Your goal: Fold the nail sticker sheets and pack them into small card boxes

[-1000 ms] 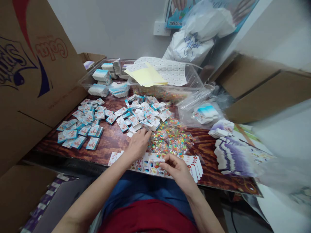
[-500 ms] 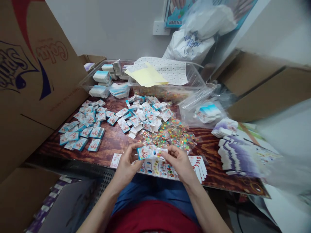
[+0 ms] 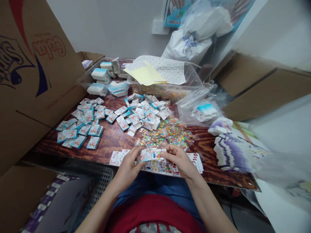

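Between my hands, over the table's front edge, is a small white and blue printed box. My left hand grips its left end between thumb and fingers. My right hand pinches a small printed paper piece with coloured dots at the box's right end; whether it is partly inside the box I cannot tell. Printed sticker sheets lie beneath my hands. Just beyond them spreads a pile of clear sachets with coloured beads or sweets.
Small boxes lie heaped mid-table and in a group at left. Clear plastic tubs stand behind. A big carton walls the left side. At right are a plastic bag and purple-white flattened boxes.
The box in my hands has tilted, showing less of its blue edge. Both hands keep their hold on the same pieces. The whole view has shifted slightly.
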A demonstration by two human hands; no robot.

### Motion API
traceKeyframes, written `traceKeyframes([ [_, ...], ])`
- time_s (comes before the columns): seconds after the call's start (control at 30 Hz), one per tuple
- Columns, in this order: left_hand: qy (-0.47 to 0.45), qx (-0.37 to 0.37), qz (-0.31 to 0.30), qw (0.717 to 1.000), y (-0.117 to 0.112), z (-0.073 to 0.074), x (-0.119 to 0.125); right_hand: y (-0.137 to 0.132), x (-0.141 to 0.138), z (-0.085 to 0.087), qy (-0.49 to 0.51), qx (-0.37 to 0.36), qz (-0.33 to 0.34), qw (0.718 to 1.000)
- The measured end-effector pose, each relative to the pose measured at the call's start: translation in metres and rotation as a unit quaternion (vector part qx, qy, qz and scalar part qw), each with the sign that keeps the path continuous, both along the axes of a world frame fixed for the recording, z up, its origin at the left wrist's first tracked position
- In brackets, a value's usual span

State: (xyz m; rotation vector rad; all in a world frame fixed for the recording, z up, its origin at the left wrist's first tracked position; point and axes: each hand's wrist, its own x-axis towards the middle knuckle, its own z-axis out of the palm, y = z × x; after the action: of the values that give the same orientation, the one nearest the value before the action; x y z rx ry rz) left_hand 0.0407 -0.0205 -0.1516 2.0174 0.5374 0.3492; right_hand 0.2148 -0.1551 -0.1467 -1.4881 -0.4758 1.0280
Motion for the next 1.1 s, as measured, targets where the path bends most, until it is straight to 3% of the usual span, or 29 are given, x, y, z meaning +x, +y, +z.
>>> traceKeyframes([
  [0.13, 0.013, -0.004, -0.045, 0.999, -0.002, 0.001, 0.002, -0.002, -0.001, -0.002, -0.050, 0.001, -0.001, 0.999],
  [0.33, 0.028, 0.051, -0.057, 0.997, -0.005, -0.001, 0.009, -0.001, -0.005, 0.004, -0.284, 0.010, -0.006, 0.959],
  [0.4, 0.023, 0.066, -0.056, 0.996, -0.006, -0.002, 0.010, 0.000, -0.004, 0.000, -0.263, 0.027, -0.007, 0.964],
  [0.5, 0.015, 0.055, -0.055, 0.997, -0.006, -0.001, 0.010, -0.001, -0.003, -0.010, -0.112, 0.042, -0.010, 0.993],
  [0.6, 0.010, 0.041, -0.063, 0.997, -0.007, 0.000, 0.008, -0.004, -0.006, -0.019, 0.016, 0.035, -0.021, 0.999],
  [0.67, 0.004, 0.038, -0.071, 0.997, -0.008, -0.001, 0.007, -0.005, -0.010, -0.021, 0.002, 0.028, -0.042, 0.999],
  [0.83, -0.005, 0.025, -0.079, 0.997, -0.013, -0.004, 0.012, -0.003, -0.016, -0.014, -0.185, 0.049, -0.041, 0.981],
  [1.03, -0.005, 0.011, -0.082, 0.997, -0.010, -0.008, 0.014, -0.006, -0.012, -0.009, -0.057, 0.056, 0.020, 0.997],
  [1.1, -0.008, 0.014, -0.085, 0.996, -0.008, -0.006, 0.013, -0.006, -0.013, -0.007, -0.055, 0.061, 0.025, 0.996],
])
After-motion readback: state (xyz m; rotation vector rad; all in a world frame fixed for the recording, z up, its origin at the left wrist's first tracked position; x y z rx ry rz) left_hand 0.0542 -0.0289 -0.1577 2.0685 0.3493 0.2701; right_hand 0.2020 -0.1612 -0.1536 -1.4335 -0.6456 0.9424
